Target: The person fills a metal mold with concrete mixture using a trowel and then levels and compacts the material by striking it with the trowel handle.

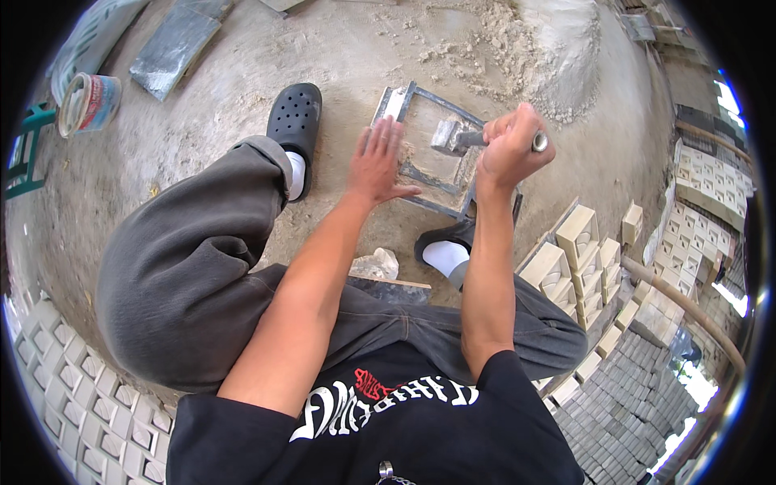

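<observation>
A square metal mould (447,103) lies on the ground between my feet, dusted with sandy material inside its frame. My left hand (377,162) rests at the mould's left side, fingers stretched and thumb spread, holding nothing. My right hand (513,149) is closed round the handle of a hammer (447,137), over the mould's right side. The hammer's pale, dusty head points left above the middle of the mould. The hollow round end of its handle pokes out past my fist. Whether the head touches the material below, I cannot tell.
A heap of pale powder (566,48) lies beyond the mould. Patterned blocks (578,234) are stacked at the right, with grey bricks (598,428) behind. More blocks (73,396) stand lower left. A bucket (99,103) and a dark slab (174,48) sit at the upper left.
</observation>
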The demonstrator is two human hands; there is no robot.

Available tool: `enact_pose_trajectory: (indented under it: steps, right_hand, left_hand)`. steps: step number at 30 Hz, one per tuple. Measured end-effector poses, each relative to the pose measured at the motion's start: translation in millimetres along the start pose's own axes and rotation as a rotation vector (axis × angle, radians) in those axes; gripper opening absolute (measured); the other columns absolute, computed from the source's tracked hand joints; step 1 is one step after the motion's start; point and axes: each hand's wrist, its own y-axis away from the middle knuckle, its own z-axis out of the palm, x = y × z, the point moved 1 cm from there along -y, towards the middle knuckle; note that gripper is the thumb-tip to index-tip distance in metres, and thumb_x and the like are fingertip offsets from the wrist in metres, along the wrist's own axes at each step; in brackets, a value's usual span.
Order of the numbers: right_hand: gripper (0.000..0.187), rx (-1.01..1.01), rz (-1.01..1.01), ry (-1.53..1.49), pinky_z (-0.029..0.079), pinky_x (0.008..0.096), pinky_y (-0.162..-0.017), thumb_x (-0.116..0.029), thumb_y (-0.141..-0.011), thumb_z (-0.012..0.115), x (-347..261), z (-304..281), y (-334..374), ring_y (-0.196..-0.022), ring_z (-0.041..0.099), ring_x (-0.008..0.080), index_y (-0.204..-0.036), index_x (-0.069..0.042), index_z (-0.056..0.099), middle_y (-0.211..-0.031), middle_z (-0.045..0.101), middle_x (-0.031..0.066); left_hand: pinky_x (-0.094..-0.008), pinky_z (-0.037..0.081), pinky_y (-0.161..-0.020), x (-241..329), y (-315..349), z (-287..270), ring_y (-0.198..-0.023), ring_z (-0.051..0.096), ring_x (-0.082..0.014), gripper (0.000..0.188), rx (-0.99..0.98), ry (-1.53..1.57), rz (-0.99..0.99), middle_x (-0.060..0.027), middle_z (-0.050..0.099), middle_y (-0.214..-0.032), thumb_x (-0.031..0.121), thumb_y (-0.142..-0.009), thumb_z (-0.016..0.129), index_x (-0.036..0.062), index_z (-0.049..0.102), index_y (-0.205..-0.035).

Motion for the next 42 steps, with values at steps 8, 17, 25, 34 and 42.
enact_pose_trajectory:
  steps: [8, 17, 25, 34, 42]
  right_hand:
    - [0.04, -0.066, -0.213, 0.121, 0.025, 0.0256, -0.036, -0.016, -0.089, 0.049, 23, 17, 2, -0.038, 0.033, 0.0049, -0.051, -0.016, 0.037, -0.044, 0.043, -0.0012]
    - [0.038, -0.137, -0.079, 0.02, 0.025, 0.0262, -0.04, -0.014, -0.089, 0.05, 24, 21, 6, -0.043, 0.039, 0.0048, -0.053, -0.006, 0.041, -0.046, 0.042, -0.0025]
    - [0.038, -0.046, -0.167, 0.126, 0.023, 0.0298, -0.04, -0.012, -0.088, 0.05, 62, 32, 12, -0.043, 0.035, 0.0062, -0.053, -0.005, 0.038, -0.047, 0.041, -0.0032]
    - [0.039, -0.092, -0.135, 0.043, 0.024, 0.0273, -0.041, -0.013, -0.088, 0.049, 41, 18, 1, -0.043, 0.037, 0.0052, -0.052, -0.004, 0.037, -0.046, 0.037, -0.0041]
    - [0.038, -0.139, -0.084, 0.022, 0.024, 0.028, -0.042, -0.012, -0.087, 0.05, 30, 24, -24, -0.044, 0.036, 0.0051, -0.052, -0.004, 0.038, -0.046, 0.039, -0.0033]
  left_hand:
    - [-0.0456, 0.014, -0.121, -4, 17, -15, -0.149, 0.015, -0.0312, 0.151, -0.174, 0.057, -0.111, -0.0232, 0.017, -0.159, 0.09, -0.053, 0.062, -0.0093, 0.004, -0.151]
    - [-0.0462, 0.019, -0.12, -5, 25, -2, -0.147, 0.024, -0.0314, 0.148, -0.24, 0.023, -0.118, -0.0213, 0.026, -0.156, 0.08, -0.05, 0.075, -0.0074, 0.011, -0.15]
    - [-0.0472, 0.021, -0.119, -1, 16, -8, -0.146, 0.025, -0.0324, 0.143, -0.254, 0.034, -0.111, -0.0217, 0.028, -0.156, 0.078, -0.051, 0.076, -0.0077, 0.016, -0.149]
    - [-0.0479, 0.021, -0.119, 1, 13, -12, -0.146, 0.026, -0.0333, 0.143, -0.24, 0.058, -0.109, -0.0219, 0.028, -0.155, 0.076, -0.051, 0.077, -0.0075, 0.016, -0.149]
    - [-0.0523, 0.022, -0.118, -1, 12, -6, -0.146, 0.025, -0.0342, 0.144, -0.271, 0.021, -0.151, -0.0222, 0.028, -0.155, 0.077, -0.05, 0.077, -0.0076, 0.014, -0.149]
